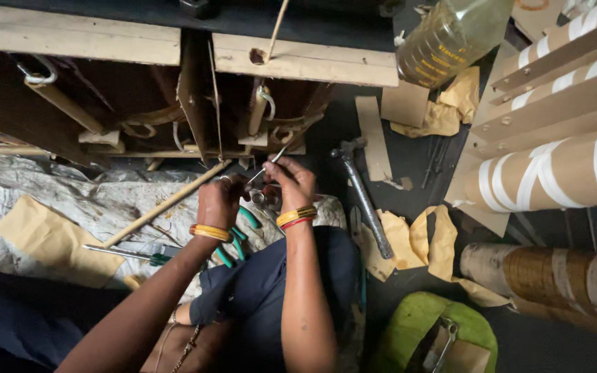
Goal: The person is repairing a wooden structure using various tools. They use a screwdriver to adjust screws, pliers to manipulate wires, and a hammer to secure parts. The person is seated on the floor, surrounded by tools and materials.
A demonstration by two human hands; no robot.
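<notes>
1. I see the left hand (pixel 217 200) and the right hand (pixel 291 183) raised close together over the lap, near the middle of the view, both wrists wearing yellow and red bangles (pixel 296 217).
2. The right hand's fingers are pinched on a thin metal strip (pixel 269 164); its long axis runs diagonally, the free end pointing up and to the right toward the wooden frame (pixel 298 63), the lower end going down-left into the gap between the hands.
3. The left hand is curled shut, knuckles to the camera; I cannot tell exactly what it grips, though the strip's lower end meets it.
4. Just below the fingertips sits a small shiny round metal piece (pixel 258 198), between the two hands; whether either hand holds it I cannot tell.
5. Beneath the left wrist lie pliers with teal handles (pixel 240 235), resting on the lap and the crumpled grey sheet (pixel 91 200).
6. A long wooden stick (pixel 167 204) slants from lower left to upper right, ending near the left hand.
7. Scissors with a green handle (pixel 129 255) lie on the sheet to the left, blades pointing left.
8. To the right of the hands a dark hammer (pixel 364 200) lies on the floor, head away from me, handle running down-right.
9. Farther right are large brown wound coils with white tape (pixel 554 166), and a plastic bottle of yellowish liquid (pixel 450 38) at the top.
</notes>
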